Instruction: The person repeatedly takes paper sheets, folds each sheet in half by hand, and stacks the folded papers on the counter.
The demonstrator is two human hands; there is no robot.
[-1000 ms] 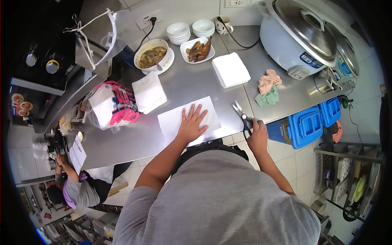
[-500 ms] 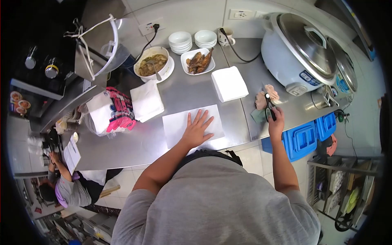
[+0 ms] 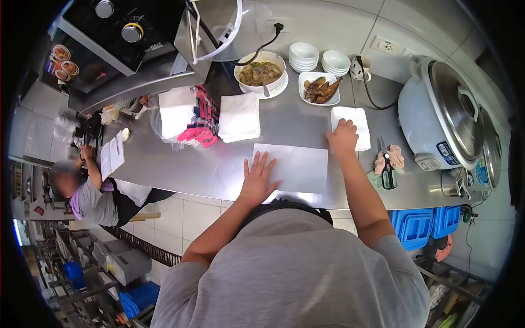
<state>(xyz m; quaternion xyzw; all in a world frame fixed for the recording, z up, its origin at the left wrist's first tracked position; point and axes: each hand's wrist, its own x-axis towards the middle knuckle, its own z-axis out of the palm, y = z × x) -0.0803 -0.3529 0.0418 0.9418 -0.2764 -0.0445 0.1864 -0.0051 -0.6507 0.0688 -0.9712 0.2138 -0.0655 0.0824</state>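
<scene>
"Where do we stand?"
"Our left fingers [image 3: 261, 165] spread wide on the paper [image 3: 303, 169], flat, seemingly uncut. Our right fingers [image 3: 344, 129] curl on the napkins [image 3: 361, 134]; we can't tell if they grip."
"Scissors [image 3: 389, 177]?"
"Already laid down, right of all our fingers."

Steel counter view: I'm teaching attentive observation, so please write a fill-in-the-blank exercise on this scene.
1. The person's ____ hand lies on the white sheet.
2. Black-handled ____ lie across the pink cloth.
3. A spoon rests in the round white ____ of food.
4. The plastic bin lids are ____.

Missing words: left; scissors; bowl; blue.
</scene>
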